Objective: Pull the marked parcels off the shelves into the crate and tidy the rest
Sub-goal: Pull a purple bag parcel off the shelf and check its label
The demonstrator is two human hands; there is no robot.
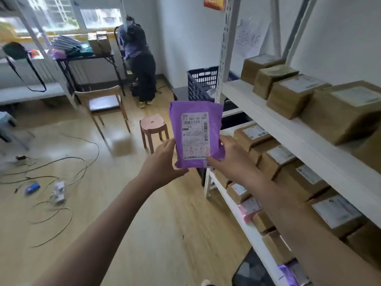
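Two hands hold one purple parcel
Left hand and right hand grip the parcel by its low corners, up in the air beside the shelves, crate behind

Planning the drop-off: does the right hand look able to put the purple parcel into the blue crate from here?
Probably not yet: the right hand holds the purple parcel well short of the blue crate, which sits beyond the shelf post.

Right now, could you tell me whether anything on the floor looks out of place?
Yes: loose cables sprawl in loops across the wooden floor at left, with a small blue item among them, which looks like a trip hazard.
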